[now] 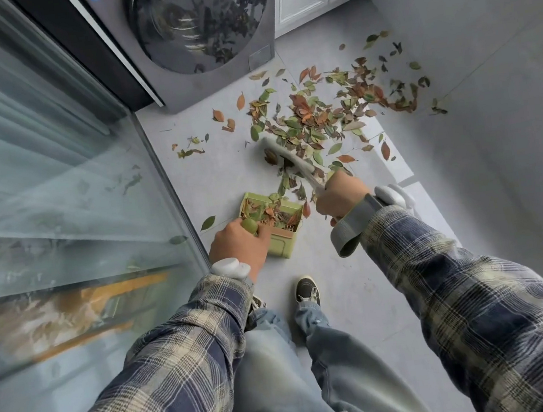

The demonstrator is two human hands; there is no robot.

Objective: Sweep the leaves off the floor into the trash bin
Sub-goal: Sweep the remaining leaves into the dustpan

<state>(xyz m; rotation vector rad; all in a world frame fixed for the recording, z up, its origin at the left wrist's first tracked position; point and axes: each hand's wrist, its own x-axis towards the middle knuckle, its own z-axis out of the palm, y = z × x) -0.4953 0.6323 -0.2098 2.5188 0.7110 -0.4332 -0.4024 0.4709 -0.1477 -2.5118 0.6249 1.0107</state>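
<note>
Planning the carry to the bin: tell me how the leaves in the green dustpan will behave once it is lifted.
The leaves look dry, thin and loosely heaped, so they are probably very light and apt to flutter out. Some lie at the front lip of the green dustpan, so tipping it forward would likely spill them.

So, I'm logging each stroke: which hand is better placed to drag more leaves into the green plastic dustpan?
Right. The right hand grips the pale grey brush, its head down among the scattered leaves; the left hand only holds the green plastic dustpan.
</note>
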